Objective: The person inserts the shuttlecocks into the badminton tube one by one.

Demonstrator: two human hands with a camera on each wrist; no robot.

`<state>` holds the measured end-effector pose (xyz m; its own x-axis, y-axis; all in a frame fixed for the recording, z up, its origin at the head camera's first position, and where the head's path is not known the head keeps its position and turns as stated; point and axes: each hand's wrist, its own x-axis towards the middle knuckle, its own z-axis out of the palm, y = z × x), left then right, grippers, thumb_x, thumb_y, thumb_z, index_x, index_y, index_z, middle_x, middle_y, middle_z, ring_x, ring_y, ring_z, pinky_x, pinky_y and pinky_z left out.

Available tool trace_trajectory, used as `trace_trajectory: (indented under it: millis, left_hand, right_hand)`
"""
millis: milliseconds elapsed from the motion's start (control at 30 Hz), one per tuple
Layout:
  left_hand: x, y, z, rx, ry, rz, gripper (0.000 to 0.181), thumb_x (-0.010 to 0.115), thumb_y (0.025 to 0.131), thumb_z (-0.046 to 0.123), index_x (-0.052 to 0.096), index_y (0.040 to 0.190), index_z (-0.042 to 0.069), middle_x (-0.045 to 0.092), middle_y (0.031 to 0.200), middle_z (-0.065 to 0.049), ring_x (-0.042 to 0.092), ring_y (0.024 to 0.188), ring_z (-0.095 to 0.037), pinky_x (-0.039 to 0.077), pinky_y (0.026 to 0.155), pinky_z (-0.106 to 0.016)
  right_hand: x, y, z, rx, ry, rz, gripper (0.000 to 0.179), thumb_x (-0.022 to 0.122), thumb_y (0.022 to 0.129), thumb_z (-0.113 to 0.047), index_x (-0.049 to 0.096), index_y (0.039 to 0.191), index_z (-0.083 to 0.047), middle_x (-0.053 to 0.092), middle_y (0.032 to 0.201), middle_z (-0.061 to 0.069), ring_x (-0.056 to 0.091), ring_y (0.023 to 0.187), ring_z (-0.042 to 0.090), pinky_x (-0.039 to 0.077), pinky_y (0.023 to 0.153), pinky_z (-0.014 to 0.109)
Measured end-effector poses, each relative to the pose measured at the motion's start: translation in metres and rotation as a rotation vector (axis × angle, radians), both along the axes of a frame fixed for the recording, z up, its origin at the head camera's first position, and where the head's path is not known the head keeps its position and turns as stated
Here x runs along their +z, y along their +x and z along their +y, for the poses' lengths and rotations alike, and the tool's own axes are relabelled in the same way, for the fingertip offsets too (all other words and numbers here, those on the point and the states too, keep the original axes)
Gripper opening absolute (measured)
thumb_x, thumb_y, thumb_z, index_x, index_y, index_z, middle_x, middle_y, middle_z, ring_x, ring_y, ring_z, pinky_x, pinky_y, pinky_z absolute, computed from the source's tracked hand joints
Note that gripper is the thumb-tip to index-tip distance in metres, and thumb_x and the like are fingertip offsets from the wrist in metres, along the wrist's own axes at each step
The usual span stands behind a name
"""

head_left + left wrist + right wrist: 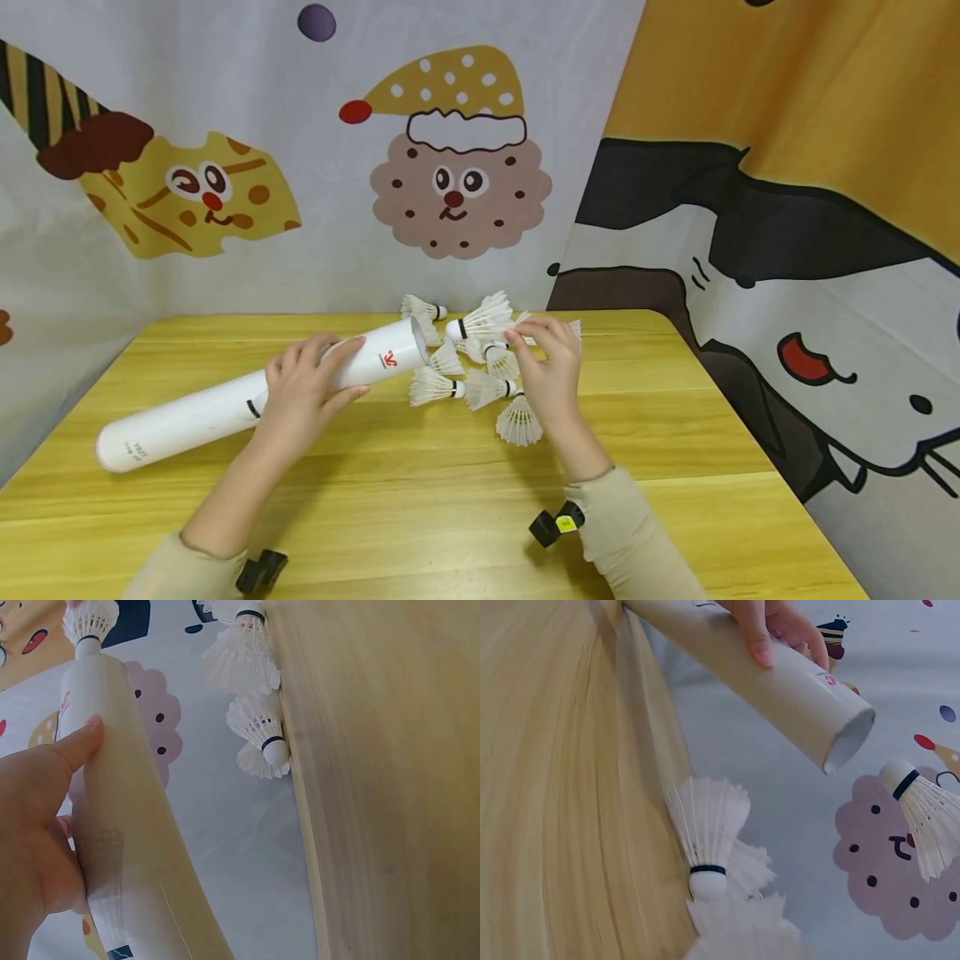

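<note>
My left hand (pixel 303 387) grips a long white shuttlecock tube (pixel 187 417) around its upper part. The tube slants, its near-left end low and its uncapped mouth raised toward the right. Between thumb and fingers my right hand (pixel 553 367) pinches a shuttlecock (pixel 483 318) by the feather rim, cork pointing left at the tube's mouth. A small gap separates cork and mouth in the right wrist view, where the held shuttlecock (pixel 926 817) is cut off at the edge. Below the hands, several loose shuttlecocks (pixel 435 386) lie in a cluster; my right hand hides some of them.
The wooden table (pixel 420 517) ends at a back edge against a printed curtain (pixel 300 275). Some shuttlecocks (pixel 422 308) lie close to that back edge. One shuttlecock (pixel 519 421) lies nearest me, beside my right wrist. Black cameras (pixel 557 523) sit on both wrists.
</note>
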<state>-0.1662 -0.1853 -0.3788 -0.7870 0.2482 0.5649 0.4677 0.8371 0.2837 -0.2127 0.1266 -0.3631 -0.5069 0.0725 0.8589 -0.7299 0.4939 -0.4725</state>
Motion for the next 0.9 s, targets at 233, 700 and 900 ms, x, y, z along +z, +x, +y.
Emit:
trace_trajectory:
  millis: [233, 700, 900]
  left_hand:
    - [-0.001, 0.0, 0.0, -0.01, 0.012, 0.006, 0.068, 0.08, 0.076, 0.028, 0.05, 0.137, 0.02, 0.046, 0.127, -0.016, 0.038, 0.114, -0.043, 0.022, 0.089, -0.061]
    - [0.001, 0.002, 0.002, -0.019, 0.005, 0.011, 0.068, 0.081, 0.077, 0.027, 0.05, 0.137, 0.021, 0.047, 0.127, -0.015, 0.039, 0.114, -0.041, 0.023, 0.089, -0.06]
    - [0.001, 0.002, 0.003, -0.024, 0.006, 0.016, 0.069, 0.082, 0.075, 0.026, 0.05, 0.136, 0.021, 0.047, 0.127, -0.015, 0.039, 0.114, -0.042, 0.023, 0.089, -0.06]
  right_hand:
    - [-0.005, 0.002, -0.019, 0.031, 0.014, -0.051, 0.008, 0.078, 0.079, -0.007, 0.073, 0.081, -0.001, 0.066, 0.09, 0.008, 0.057, 0.09, 0.026, 0.038, 0.085, 0.041]
    - [-0.014, 0.0, -0.046, 0.088, 0.001, -0.077, 0.009, 0.08, 0.076, -0.008, 0.074, 0.08, -0.002, 0.067, 0.088, 0.007, 0.058, 0.088, 0.025, 0.04, 0.084, 0.038]
    - [-0.019, -0.003, -0.053, 0.122, 0.011, -0.093, 0.009, 0.08, 0.077, -0.009, 0.074, 0.081, -0.003, 0.067, 0.087, 0.007, 0.058, 0.088, 0.025, 0.042, 0.083, 0.037]
